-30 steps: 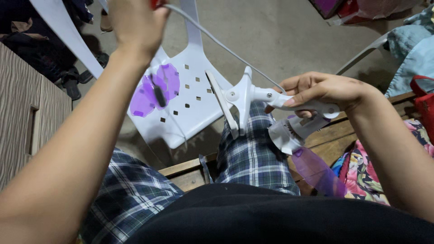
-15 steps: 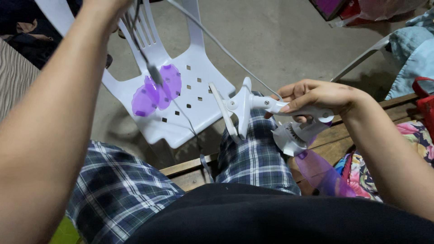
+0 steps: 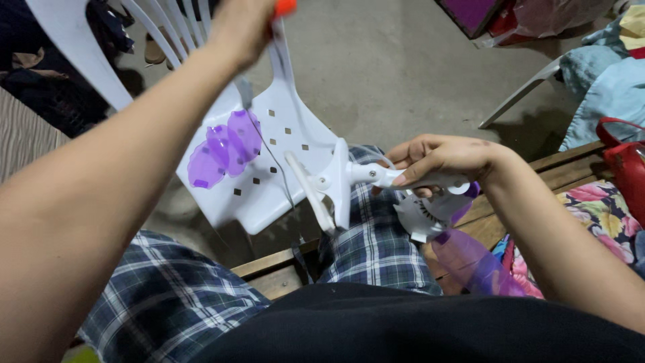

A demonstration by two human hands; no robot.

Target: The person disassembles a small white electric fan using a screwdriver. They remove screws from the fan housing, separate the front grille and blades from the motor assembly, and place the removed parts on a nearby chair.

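Note:
My right hand [image 3: 440, 160] grips the white arm of a small clip-on fan [image 3: 376, 178] above my right knee. Its white clamp [image 3: 322, 188] points left, and the fan's white motor housing [image 3: 424, 214] with a purple translucent cover [image 3: 474, 263] hangs below my hand. My left hand [image 3: 245, 23] is raised at the top of the view, closed on an orange-handled tool [image 3: 284, 7] of which only the tip shows. Purple fan blades [image 3: 222, 151] lie on the seat of a white plastic chair [image 3: 269, 188]. A thin grey cord [image 3: 272, 158] hangs down over the chair seat.
I sit on a wooden bench [image 3: 269, 269] in plaid shorts. A wood-grain cabinet [image 3: 23, 141] stands at the left. At the right lie flowered cloth [image 3: 605, 208], a red bag [image 3: 625, 168] and blue fabric [image 3: 605, 87]. Bare concrete floor [image 3: 396, 60] lies beyond the chair.
My left hand has come down and right into view, showing the orange tool. My right hand and the fan have shifted slightly left and down. The view has tilted.

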